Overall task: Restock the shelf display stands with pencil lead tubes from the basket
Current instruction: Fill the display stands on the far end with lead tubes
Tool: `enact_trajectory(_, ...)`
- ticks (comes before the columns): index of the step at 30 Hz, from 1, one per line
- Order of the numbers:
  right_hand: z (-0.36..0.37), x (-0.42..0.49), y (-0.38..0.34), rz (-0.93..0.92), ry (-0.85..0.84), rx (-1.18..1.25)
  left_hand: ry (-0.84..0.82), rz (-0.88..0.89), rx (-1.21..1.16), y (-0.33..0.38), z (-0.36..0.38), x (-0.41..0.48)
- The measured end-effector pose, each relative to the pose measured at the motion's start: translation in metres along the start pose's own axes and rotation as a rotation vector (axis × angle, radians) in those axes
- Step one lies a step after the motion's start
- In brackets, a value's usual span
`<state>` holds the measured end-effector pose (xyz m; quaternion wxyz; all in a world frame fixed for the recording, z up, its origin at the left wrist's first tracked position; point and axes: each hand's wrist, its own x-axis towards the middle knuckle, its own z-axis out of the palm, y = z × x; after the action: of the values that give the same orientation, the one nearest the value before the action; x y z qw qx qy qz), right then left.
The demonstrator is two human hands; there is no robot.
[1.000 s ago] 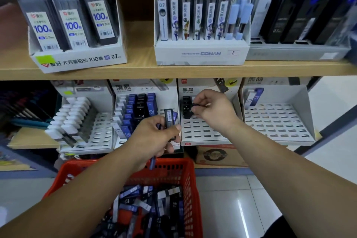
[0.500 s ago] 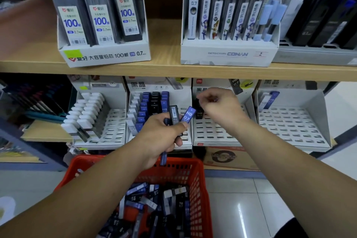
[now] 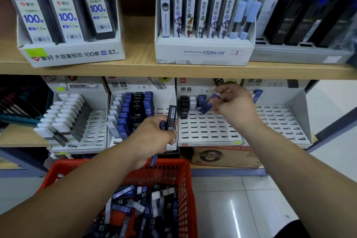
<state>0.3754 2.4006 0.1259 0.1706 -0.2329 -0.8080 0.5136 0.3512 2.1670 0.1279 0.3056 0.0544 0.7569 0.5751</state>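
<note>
The red basket (image 3: 173, 163) nearest holds a loose heap of slim black, blue and white lead tubes (image 3: 135, 205). Above it the left hand (image 3: 152, 137) curls round two, a black tube (image 3: 172, 117) upright and a blue tube (image 3: 154, 160). Farther on, the right hand (image 3: 233, 106) pinches one tilted blue tube (image 3: 207, 104) over the slotted white stand (image 3: 208, 129), which holds a short black row, one white, one blue.

Shelf restock: item counts
4 white slotted cardboard display stands (image 3: 94, 127) (image 3: 135, 85) (image 3: 208, 129) (image 3: 280, 121); 3 upper-shelf product boxes (image 3: 77, 54) (image 3: 204, 52) (image 3: 299, 54); 1 red plastic mesh basket (image 3: 187, 189). Left hand (image 3: 152, 137) grips 1 black lead tube (image 3: 172, 117) and 1 navy lead tube (image 3: 154, 158); right hand (image 3: 233, 106) pinches 1 blue lead tube (image 3: 207, 104).
</note>
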Motion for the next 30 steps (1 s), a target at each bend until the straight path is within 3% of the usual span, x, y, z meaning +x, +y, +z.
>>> enact_trajectory(9,0.019,0.012,0.019,-0.103,0.011,-0.074,0.133,0.067,-0.057,0.001,0.014,-0.004)
enact_trajectory(18,0.03,0.016,0.024,-0.226,-0.052,-0.289,0.048,0.091,-0.105,0.003,0.002,-0.004)
enact_trajectory(23,0.023,0.008,0.001,-0.151,-0.001,-0.236,0.148,0.122,-0.099,0.007,-0.002,-0.002)
enact_trajectory(24,0.022,0.003,-0.012,-0.114,-0.043,-0.125,0.141,0.11,-0.11,0.009,-0.002,-0.002)
enact_trajectory(26,0.023,-0.011,-0.032,-0.037,-0.282,0.096,0.112,0.088,-0.12,0.012,-0.003,-0.002)
enact_trajectory(28,0.027,-0.023,-0.042,-0.023,-0.497,0.137,0.083,0.075,-0.123,0.014,-0.002,-0.002)
enact_trajectory(30,0.03,-0.028,-0.042,-0.051,-0.565,0.144,0.066,0.06,-0.135,0.015,-0.002,-0.002)
